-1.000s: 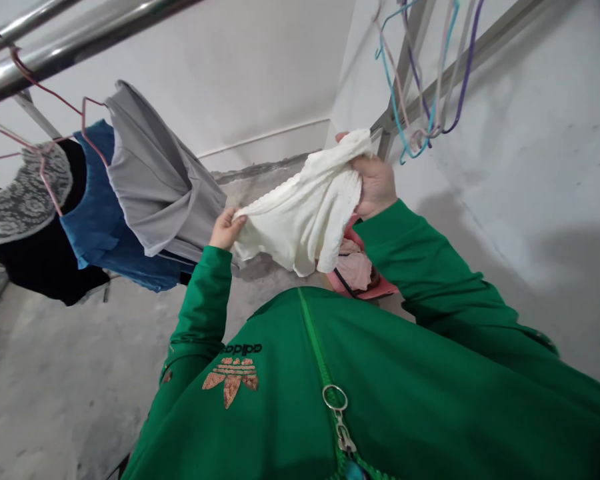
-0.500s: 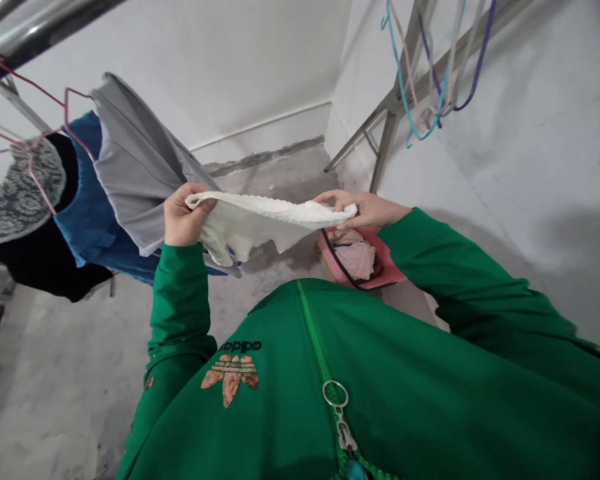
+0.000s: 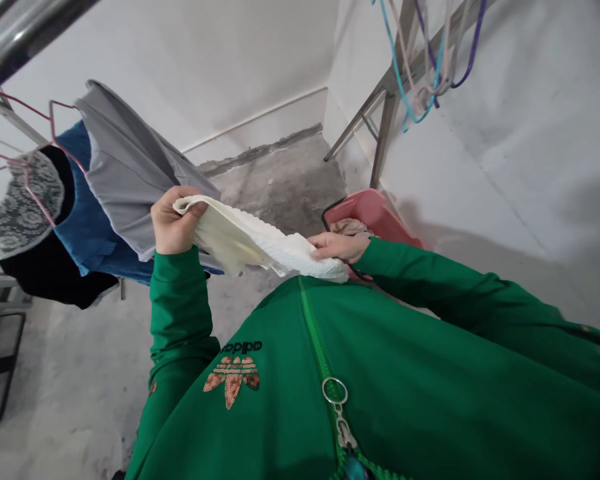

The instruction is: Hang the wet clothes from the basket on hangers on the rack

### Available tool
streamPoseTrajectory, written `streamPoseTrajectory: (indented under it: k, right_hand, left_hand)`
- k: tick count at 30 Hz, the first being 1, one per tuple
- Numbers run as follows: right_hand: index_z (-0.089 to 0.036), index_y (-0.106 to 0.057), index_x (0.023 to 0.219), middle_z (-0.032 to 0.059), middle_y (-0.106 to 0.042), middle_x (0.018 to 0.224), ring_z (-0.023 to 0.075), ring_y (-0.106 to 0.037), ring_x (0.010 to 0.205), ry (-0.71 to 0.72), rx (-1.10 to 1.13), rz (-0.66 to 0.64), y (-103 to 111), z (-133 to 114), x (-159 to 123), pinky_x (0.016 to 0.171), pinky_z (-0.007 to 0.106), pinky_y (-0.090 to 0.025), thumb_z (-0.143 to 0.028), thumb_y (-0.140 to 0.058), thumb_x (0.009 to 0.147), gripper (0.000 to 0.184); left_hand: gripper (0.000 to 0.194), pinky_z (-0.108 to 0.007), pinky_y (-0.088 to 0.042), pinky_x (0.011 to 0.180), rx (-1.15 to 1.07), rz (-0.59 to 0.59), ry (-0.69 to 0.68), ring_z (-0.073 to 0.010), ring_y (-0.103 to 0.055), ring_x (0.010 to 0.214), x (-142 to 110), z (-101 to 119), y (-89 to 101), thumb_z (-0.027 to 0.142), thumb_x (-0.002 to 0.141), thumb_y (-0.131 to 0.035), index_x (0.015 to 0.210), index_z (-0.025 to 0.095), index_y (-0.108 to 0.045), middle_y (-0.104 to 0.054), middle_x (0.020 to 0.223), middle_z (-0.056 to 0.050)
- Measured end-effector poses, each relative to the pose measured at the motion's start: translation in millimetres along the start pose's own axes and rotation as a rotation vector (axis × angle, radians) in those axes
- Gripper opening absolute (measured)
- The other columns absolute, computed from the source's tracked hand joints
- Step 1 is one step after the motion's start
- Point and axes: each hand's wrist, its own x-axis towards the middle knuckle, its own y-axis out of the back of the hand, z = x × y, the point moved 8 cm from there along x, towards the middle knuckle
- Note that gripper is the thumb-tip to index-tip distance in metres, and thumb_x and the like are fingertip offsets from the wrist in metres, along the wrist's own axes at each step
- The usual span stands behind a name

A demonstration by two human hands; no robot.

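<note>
A white piece of clothing [image 3: 275,243] with a ruffled edge stretches between my two hands in front of my chest; its exact kind I cannot make out. My left hand [image 3: 173,220] is closed round one end, thumb pressed on the folded edge. At the other end, lower and nearer my body, my right hand [image 3: 341,247] pinches the ruffled edge. The cloth slopes down from left to right and hangs loosely below the edge. Just behind my left hand hangs a grey garment [image 3: 130,167].
A pink basket [image 3: 380,213] holding clothes stands on the floor beyond my right forearm. At left, a blue garment [image 3: 87,227] and a black one with a lace top [image 3: 35,200] hang from a metal rail [image 3: 35,40]. Several hangers [image 3: 430,80] hang upper right by a metal stand [image 3: 383,133].
The white clothing was bunched higher up, then pulled out sideways between my hands. My left hand moved left; my right hand came down toward my body, tilting the edge.
</note>
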Motion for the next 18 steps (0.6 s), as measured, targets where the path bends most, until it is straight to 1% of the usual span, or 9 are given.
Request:
streamPoseTrajectory:
  k: [2,4,7,9,10,12,14,16,18]
  right_hand:
    - [-0.013,-0.069,0.097,0.0009,-0.070,0.075,0.0095,-0.060,0.061,0.021,-0.006,0.069,-4,1,3,0.056,0.018,-0.046,-0.035,-0.087,0.056,0.050]
    - [-0.013,-0.070,0.094,0.0014,-0.070,0.076,0.0106,-0.062,0.063,0.082,0.026,0.148,-2,-4,5,0.058,0.020,-0.048,-0.032,-0.089,0.052,0.050]
    - [-0.015,-0.069,0.090,0.0016,-0.070,0.077,0.0141,-0.064,0.067,0.197,0.038,0.287,10,-21,3,0.064,0.025,-0.052,-0.028,-0.091,0.046,0.051]
    - [-0.016,-0.067,0.084,0.0004,-0.070,0.076,0.0145,-0.064,0.068,0.289,0.011,0.372,21,-40,-4,0.065,0.026,-0.052,-0.028,-0.092,0.042,0.051]
    - [-0.016,-0.066,0.081,-0.0001,-0.069,0.074,0.0141,-0.063,0.067,0.335,-0.002,0.405,25,-50,-9,0.064,0.025,-0.051,-0.031,-0.093,0.042,0.050]
    - [-0.016,-0.065,0.073,-0.0008,-0.066,0.068,0.0121,-0.060,0.062,0.407,-0.017,0.460,34,-69,-20,0.059,0.023,-0.047,-0.042,-0.091,0.045,0.047]
    - [-0.016,-0.064,0.067,-0.0011,-0.062,0.061,0.0099,-0.055,0.055,0.429,-0.039,0.492,39,-82,-29,0.053,0.022,-0.042,-0.050,-0.088,0.049,0.046]
    - [-0.016,-0.065,0.066,-0.0006,-0.061,0.059,0.0097,-0.053,0.053,0.410,-0.077,0.503,42,-91,-36,0.050,0.021,-0.038,-0.051,-0.088,0.050,0.045]
    - [-0.017,-0.065,0.068,0.0006,-0.063,0.062,0.0116,-0.055,0.055,0.396,-0.108,0.513,43,-97,-41,0.051,0.023,-0.040,-0.048,-0.090,0.049,0.044]
  left_hand:
    - [0.034,-0.022,-0.035,0.050,-0.004,-0.003,0.002,-0.0075,-0.044,0.054,0,1,0.4,0.048,0.067,-0.077,0.068,0.018,-0.060,-0.051,0.063,0.003]
    - [0.032,-0.022,-0.034,0.050,-0.012,-0.013,0.001,-0.0072,-0.044,0.054,-1,0,1.7,0.046,0.067,-0.077,0.068,0.018,-0.060,-0.051,0.063,0.003]
    - [0.030,-0.021,-0.034,0.049,-0.009,-0.037,0.020,-0.0070,-0.043,0.053,-1,-3,6.1,0.043,0.067,-0.078,0.069,0.018,-0.061,-0.051,0.062,0.004]
    - [0.030,-0.021,-0.034,0.049,0.003,-0.074,0.056,-0.0071,-0.044,0.052,-1,-7,8.3,0.043,0.066,-0.079,0.070,0.018,-0.062,-0.052,0.061,0.004]
    - [0.030,-0.021,-0.035,0.049,0.007,-0.106,0.077,-0.0075,-0.045,0.053,-2,-10,8.2,0.043,0.065,-0.079,0.071,0.018,-0.063,-0.053,0.061,0.004]
    - [0.031,-0.022,-0.036,0.049,-0.004,-0.183,0.118,-0.0088,-0.048,0.054,-4,-14,5.8,0.043,0.063,-0.081,0.073,0.018,-0.064,-0.056,0.063,0.002]
    - [0.035,-0.023,-0.039,0.051,-0.041,-0.270,0.158,-0.0104,-0.051,0.057,-7,-18,0.9,0.044,0.061,-0.083,0.075,0.018,-0.065,-0.059,0.067,0.000]
    - [0.041,-0.024,-0.042,0.054,-0.079,-0.366,0.196,-0.0120,-0.054,0.060,-11,-23,-5.8,0.046,0.057,-0.085,0.078,0.018,-0.064,-0.061,0.070,-0.001]
    - [0.047,-0.025,-0.045,0.059,-0.106,-0.458,0.221,-0.0129,-0.055,0.065,-15,-26,-12.5,0.046,0.052,-0.088,0.080,0.017,-0.062,-0.060,0.073,-0.001]
